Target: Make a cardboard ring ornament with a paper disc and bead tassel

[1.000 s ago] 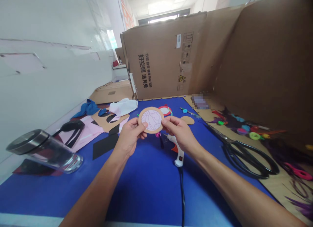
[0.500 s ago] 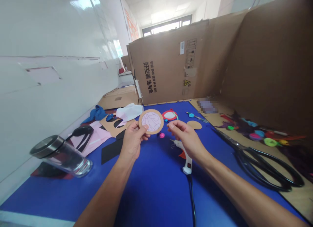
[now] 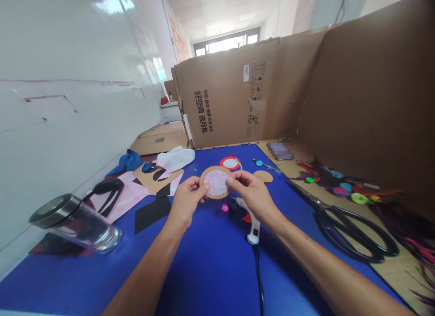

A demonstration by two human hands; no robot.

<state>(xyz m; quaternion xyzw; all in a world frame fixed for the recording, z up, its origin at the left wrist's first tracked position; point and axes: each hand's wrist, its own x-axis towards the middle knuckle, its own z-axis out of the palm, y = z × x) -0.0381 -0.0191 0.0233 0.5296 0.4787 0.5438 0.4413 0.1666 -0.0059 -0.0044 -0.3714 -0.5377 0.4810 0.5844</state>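
A round cardboard disc [image 3: 217,182] with a pale purple, line-patterned centre is held above the blue mat. My left hand [image 3: 186,200] pinches its left edge, thumb on the face. The right edge is gripped by my right hand [image 3: 253,191], thumb also on the face. Just below the disc hangs or lies a small pink piece [image 3: 224,207]; its attachment is unclear. A white glue gun [image 3: 253,234] rests on the mat under my right hand. Behind the disc is a red-rimmed oval [image 3: 230,163], and a plain cardboard oval [image 3: 263,176] lies beyond my right hand.
Large black scissors [image 3: 356,234] lie at the right, near colourful scraps [image 3: 346,189]. A glass bottle [image 3: 78,223] is tipped at the left by pink sheets and black pieces [image 3: 152,214]. Tall cardboard [image 3: 227,98] stands behind the blue mat [image 3: 204,270].
My right hand has moved onto the disc's right edge and closed on it. The disc has come slightly lower and to the right. The camera view has shifted a little.
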